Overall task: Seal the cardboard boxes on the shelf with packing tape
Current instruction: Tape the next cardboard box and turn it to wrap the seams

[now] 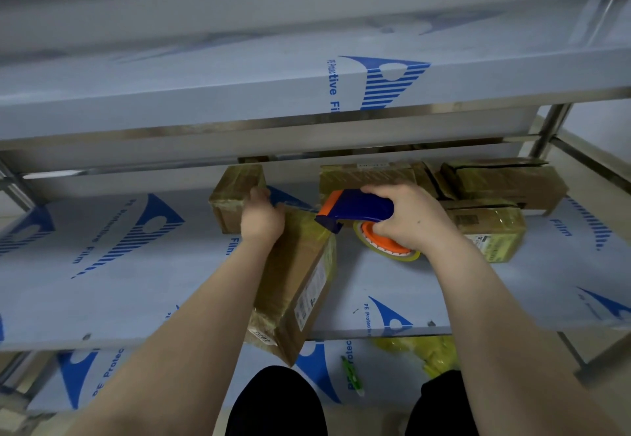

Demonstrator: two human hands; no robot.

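Left hand (261,218) gripping far end of long brown taped cardboard box (295,285) overhanging film-covered metal shelf (143,285), right hand (406,218) clutching blue-orange tape dispenser (355,210), nose just beside box

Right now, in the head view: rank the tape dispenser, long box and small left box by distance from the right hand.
1. tape dispenser: gripped in the right hand.
2. long box: just left, its far end gripped by the left hand.
3. small box: farther left, toward the shelf's back.
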